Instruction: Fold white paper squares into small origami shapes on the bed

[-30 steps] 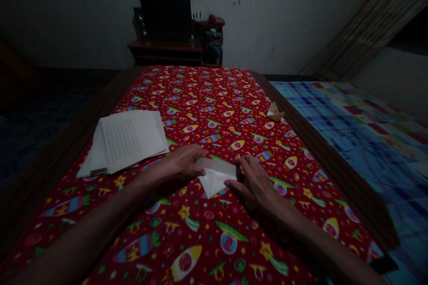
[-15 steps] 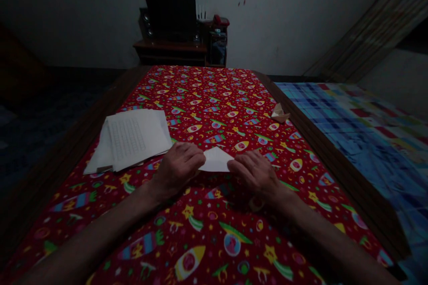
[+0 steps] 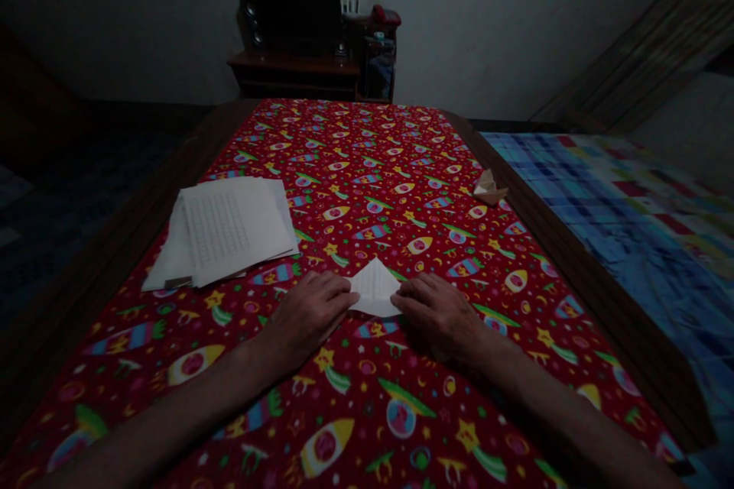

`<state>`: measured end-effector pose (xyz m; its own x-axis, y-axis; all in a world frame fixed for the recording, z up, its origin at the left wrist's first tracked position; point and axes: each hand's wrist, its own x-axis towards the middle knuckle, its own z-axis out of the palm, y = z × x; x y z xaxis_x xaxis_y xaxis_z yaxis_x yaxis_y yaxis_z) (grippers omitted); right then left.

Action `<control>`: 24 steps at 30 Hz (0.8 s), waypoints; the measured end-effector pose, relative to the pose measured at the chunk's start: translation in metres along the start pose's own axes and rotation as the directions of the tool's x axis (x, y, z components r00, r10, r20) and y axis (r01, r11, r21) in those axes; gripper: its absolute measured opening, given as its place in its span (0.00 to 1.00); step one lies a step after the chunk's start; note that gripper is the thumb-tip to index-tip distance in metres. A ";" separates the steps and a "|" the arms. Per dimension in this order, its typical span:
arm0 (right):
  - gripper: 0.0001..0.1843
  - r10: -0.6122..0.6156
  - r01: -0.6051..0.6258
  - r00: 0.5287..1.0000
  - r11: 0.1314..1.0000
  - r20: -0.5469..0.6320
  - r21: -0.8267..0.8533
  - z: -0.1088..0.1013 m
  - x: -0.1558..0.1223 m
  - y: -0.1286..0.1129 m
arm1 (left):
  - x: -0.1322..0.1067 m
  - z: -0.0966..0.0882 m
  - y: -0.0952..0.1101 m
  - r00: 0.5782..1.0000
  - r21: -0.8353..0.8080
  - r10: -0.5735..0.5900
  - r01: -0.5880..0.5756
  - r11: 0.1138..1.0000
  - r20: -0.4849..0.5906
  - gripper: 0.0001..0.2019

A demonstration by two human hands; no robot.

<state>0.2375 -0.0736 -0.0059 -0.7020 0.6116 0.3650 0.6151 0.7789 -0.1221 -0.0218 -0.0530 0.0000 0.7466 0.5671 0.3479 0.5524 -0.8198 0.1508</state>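
Observation:
A small folded white paper (image 3: 375, 289), triangular with its tip pointing away from me, lies flat on the red rocket-patterned cloth (image 3: 367, 191). My left hand (image 3: 310, 313) presses its fingertips on the paper's left edge, fingers stretched flat. My right hand (image 3: 439, 309) rests on the paper's right edge, fingers likewise flat. Both forearms reach in from the near edge.
A stack of white printed sheets (image 3: 226, 228) lies at the left. A small folded paper figure (image 3: 489, 187) sits near the cloth's right edge. A blue checkered mat (image 3: 631, 214) lies at the right. A dark desk with a monitor (image 3: 298, 15) stands by the far wall.
The paper was turned over from a downward-pointing shape to a triangle pointing away. Both hands shifted from gripping it to pressing flat on its two sides.

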 end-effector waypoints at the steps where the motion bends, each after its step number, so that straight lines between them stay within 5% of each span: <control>1: 0.09 0.023 -0.023 1.000 0.999 -0.020 0.031 -0.001 -0.001 -0.002 | -0.001 0.001 -0.002 1.000 -0.047 -0.018 0.018 0.999 -0.014 0.09; 9: 0.15 0.435 -0.407 0.900 0.823 0.021 0.396 -0.002 0.000 -0.012 | 0.007 0.003 -0.009 0.949 -0.429 -0.315 0.276 0.860 -0.021 0.12; 14: 0.14 0.520 -0.514 0.853 0.825 0.041 0.235 0.000 0.004 -0.011 | 0.011 0.006 -0.013 0.917 -0.374 -0.397 0.357 0.856 -0.032 0.14; 24: 0.17 0.554 -0.556 0.830 0.831 0.065 0.017 0.000 0.010 -0.011 | 0.015 0.009 -0.017 0.931 -0.223 -0.365 0.355 0.908 -0.003 0.11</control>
<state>0.2238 -0.0755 -0.0006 -0.2650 0.9483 0.1749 0.8953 0.3093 -0.3205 -0.0171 -0.0302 -0.0055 0.4925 0.8267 0.2721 0.6837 -0.5609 0.4668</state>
